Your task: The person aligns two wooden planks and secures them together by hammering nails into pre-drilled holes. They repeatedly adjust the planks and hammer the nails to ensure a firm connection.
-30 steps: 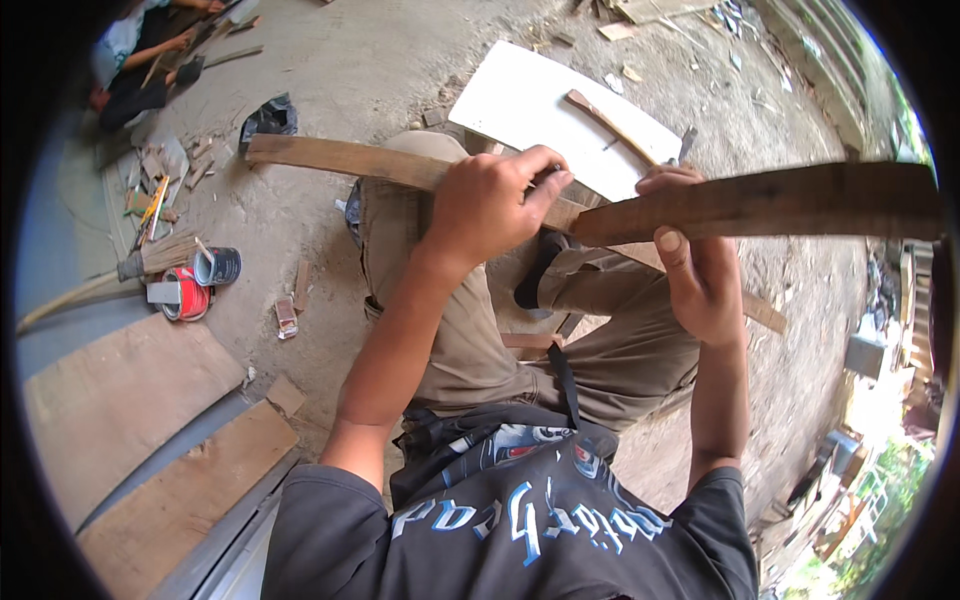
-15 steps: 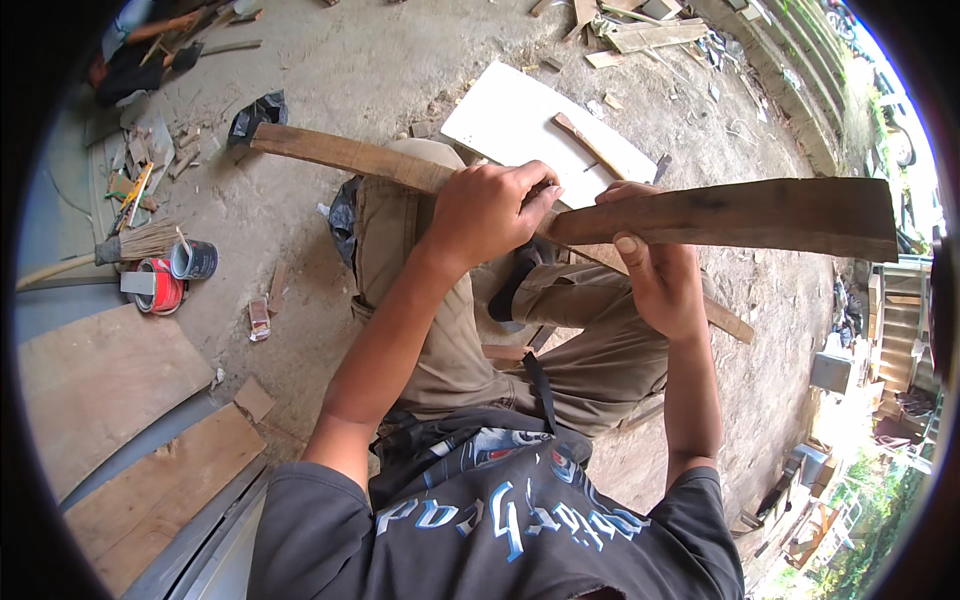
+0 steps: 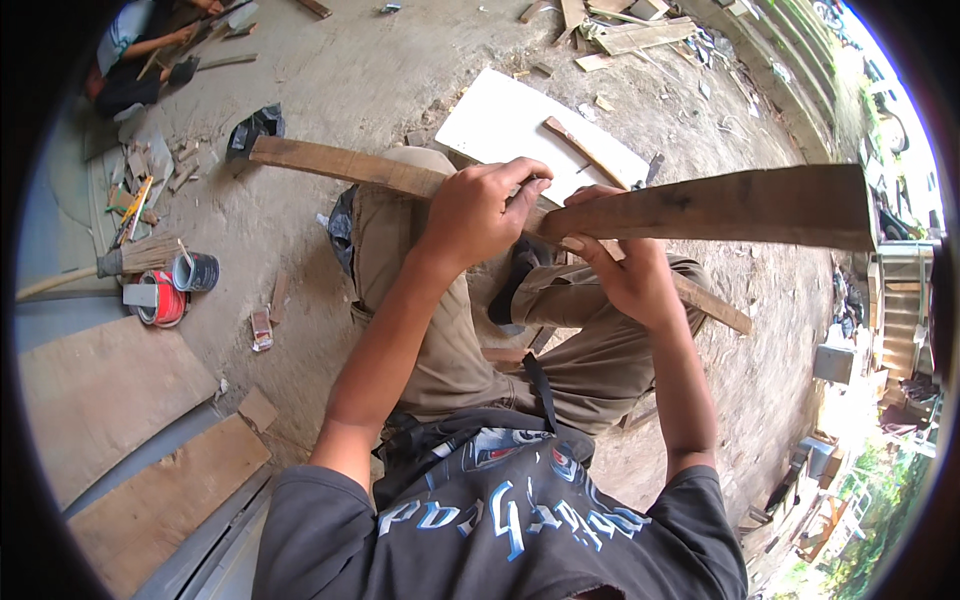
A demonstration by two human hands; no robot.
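A dark wooden board point(image 3: 720, 207) points out to the right, its narrow end meeting a long wooden strip point(image 3: 345, 165) that lies slantwise across my lap. My right hand point(image 3: 630, 280) is closed on that narrow end, thumb below and fingers over the far edge. Just left of the join, my left hand point(image 3: 483, 210) rests over the strip with thumb and forefinger pinched together. Whatever sits in this pinch is too small or hidden to name. Behind both hands a white panel point(image 3: 490, 110) lies on the ground with a thin brown stick point(image 3: 585, 150) on it.
Two paint cans, one red point(image 3: 163, 305) and one dark point(image 3: 195, 270), stand at left beside a brush with straw bristles point(image 3: 150, 247). Plywood sheets point(image 3: 110, 395) lie at lower left. Scrap wood point(image 3: 640, 40) litters the far ground. Another person point(image 3: 130, 60) works at upper left.
My right hand has slid left toward the join, and the dark board has shifted slightly left and up. The left hand keeps its pinch. More of the other person shows at upper left.
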